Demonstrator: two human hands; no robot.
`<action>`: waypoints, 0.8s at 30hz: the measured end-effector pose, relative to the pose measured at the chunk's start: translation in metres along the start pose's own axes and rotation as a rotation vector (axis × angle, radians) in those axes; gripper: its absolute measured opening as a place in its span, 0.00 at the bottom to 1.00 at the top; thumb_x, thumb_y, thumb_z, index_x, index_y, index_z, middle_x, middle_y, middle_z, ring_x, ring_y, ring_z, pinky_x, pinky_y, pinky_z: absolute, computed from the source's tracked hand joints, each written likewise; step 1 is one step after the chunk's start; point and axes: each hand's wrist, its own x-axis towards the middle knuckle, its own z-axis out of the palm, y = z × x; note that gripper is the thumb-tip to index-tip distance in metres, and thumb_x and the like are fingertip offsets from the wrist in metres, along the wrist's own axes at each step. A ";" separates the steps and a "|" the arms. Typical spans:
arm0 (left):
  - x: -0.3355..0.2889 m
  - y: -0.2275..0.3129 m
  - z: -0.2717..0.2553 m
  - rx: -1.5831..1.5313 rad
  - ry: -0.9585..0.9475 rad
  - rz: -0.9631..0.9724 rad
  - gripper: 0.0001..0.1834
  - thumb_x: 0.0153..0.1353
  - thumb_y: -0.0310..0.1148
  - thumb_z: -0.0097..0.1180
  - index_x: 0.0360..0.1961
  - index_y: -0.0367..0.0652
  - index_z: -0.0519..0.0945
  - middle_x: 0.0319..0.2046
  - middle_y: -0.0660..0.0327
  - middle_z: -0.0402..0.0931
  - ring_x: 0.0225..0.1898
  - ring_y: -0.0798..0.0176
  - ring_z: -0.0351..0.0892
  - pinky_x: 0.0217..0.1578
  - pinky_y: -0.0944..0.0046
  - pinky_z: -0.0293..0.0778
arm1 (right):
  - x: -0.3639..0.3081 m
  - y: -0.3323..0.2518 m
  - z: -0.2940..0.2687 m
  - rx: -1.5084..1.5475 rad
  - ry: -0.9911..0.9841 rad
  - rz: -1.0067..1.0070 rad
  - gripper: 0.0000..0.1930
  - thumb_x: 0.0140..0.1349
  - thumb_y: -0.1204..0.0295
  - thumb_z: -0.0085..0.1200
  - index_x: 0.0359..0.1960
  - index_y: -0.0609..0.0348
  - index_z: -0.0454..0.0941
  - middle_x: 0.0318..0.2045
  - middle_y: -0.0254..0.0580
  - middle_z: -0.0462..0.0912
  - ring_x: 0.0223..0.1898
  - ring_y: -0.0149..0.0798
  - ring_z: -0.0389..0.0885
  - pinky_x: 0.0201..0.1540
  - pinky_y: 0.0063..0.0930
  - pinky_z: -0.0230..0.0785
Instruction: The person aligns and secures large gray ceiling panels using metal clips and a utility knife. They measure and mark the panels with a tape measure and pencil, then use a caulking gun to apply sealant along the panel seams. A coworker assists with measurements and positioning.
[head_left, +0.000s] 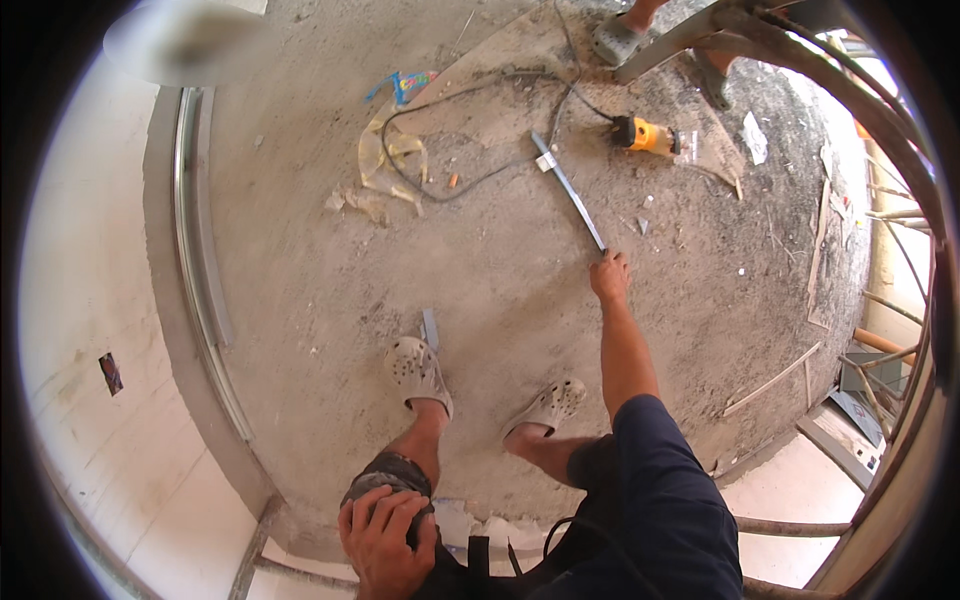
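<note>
My right hand (610,277) reaches forward over the dusty floor, its fingers closed on the near end of a long, thin grey metal strip (575,200). The strip slants away to the far left, with a small white tag (545,161) near its far end. My left hand (385,535) lies on my left knee with the fingers spread, holding nothing. Beyond the strip, a yellow and black corded power tool (645,136) with a clear end lies on its side. Its black cable (470,195) loops across the floor left of the strip.
A short grey metal piece (429,328) lies by my left shoe. Metal channels (190,230) run along the left wall. Yellowish plastic film (375,160) and a blue wrapper (408,86) lie far left. Another person's shoe (617,40) shows at the top. Bent bars (890,110) stand right.
</note>
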 end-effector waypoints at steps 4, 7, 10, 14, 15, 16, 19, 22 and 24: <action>-0.002 0.003 -0.008 0.008 0.012 0.007 0.10 0.53 0.34 0.65 0.37 0.49 0.85 0.40 0.65 0.83 0.51 0.55 0.77 0.57 0.51 0.64 | -0.057 -0.030 0.017 0.046 -0.112 -0.054 0.19 0.64 0.67 0.51 0.53 0.65 0.75 0.48 0.63 0.81 0.52 0.66 0.77 0.55 0.52 0.71; -0.006 0.009 -0.016 -0.011 -0.050 -0.041 0.10 0.54 0.35 0.65 0.38 0.50 0.85 0.41 0.65 0.84 0.51 0.55 0.78 0.56 0.50 0.65 | -0.135 -0.064 -0.012 0.344 -0.166 -0.027 0.18 0.65 0.70 0.48 0.54 0.66 0.75 0.44 0.64 0.82 0.42 0.65 0.81 0.46 0.52 0.74; -0.012 0.012 -0.023 -0.012 -0.091 -0.050 0.10 0.58 0.38 0.62 0.40 0.49 0.86 0.42 0.62 0.84 0.51 0.54 0.78 0.55 0.49 0.68 | -0.215 -0.098 -0.077 0.639 -0.382 0.050 0.22 0.62 0.72 0.47 0.57 0.66 0.74 0.33 0.60 0.83 0.31 0.53 0.84 0.33 0.46 0.75; -0.020 0.009 -0.023 -0.036 -0.247 -0.194 0.14 0.61 0.40 0.59 0.44 0.48 0.86 0.43 0.58 0.84 0.53 0.53 0.78 0.55 0.50 0.70 | -0.309 -0.134 -0.177 0.800 -0.512 0.110 0.18 0.61 0.71 0.50 0.50 0.67 0.76 0.32 0.60 0.82 0.32 0.55 0.82 0.33 0.45 0.74; -0.022 0.007 -0.023 -0.075 -0.251 -0.196 0.15 0.62 0.42 0.58 0.45 0.48 0.86 0.43 0.57 0.84 0.54 0.54 0.77 0.54 0.51 0.70 | -0.329 -0.139 -0.203 0.816 -0.547 0.043 0.17 0.61 0.71 0.49 0.49 0.67 0.77 0.29 0.55 0.83 0.26 0.50 0.82 0.27 0.42 0.74; -0.024 0.004 -0.024 -0.151 -0.276 -0.241 0.15 0.63 0.41 0.57 0.46 0.48 0.85 0.45 0.55 0.84 0.54 0.53 0.77 0.54 0.52 0.71 | -0.350 -0.145 -0.230 0.835 -0.582 -0.024 0.16 0.62 0.72 0.48 0.49 0.67 0.77 0.26 0.50 0.83 0.21 0.45 0.82 0.21 0.39 0.74; -0.030 -0.002 -0.040 -0.559 -0.245 -0.254 0.20 0.65 0.44 0.53 0.54 0.49 0.81 0.54 0.54 0.79 0.57 0.53 0.76 0.56 0.53 0.69 | -0.395 -0.157 -0.318 0.719 -0.619 -0.211 0.12 0.62 0.69 0.50 0.40 0.65 0.80 0.28 0.50 0.85 0.26 0.45 0.86 0.26 0.40 0.77; -0.040 0.004 -0.079 -1.146 -0.107 -0.704 0.33 0.70 0.55 0.41 0.71 0.52 0.63 0.65 0.60 0.68 0.63 0.53 0.69 0.65 0.44 0.55 | -0.440 -0.128 -0.400 1.009 -0.915 -0.108 0.16 0.59 0.68 0.47 0.37 0.68 0.83 0.26 0.55 0.86 0.26 0.53 0.87 0.29 0.46 0.80; -0.048 0.019 -0.120 -1.556 0.017 -0.625 0.38 0.71 0.63 0.33 0.75 0.55 0.52 0.66 0.62 0.66 0.65 0.55 0.65 0.67 0.41 0.48 | -0.458 -0.116 -0.437 1.154 -1.234 -0.258 0.15 0.60 0.69 0.46 0.38 0.65 0.84 0.26 0.48 0.87 0.25 0.47 0.87 0.27 0.42 0.81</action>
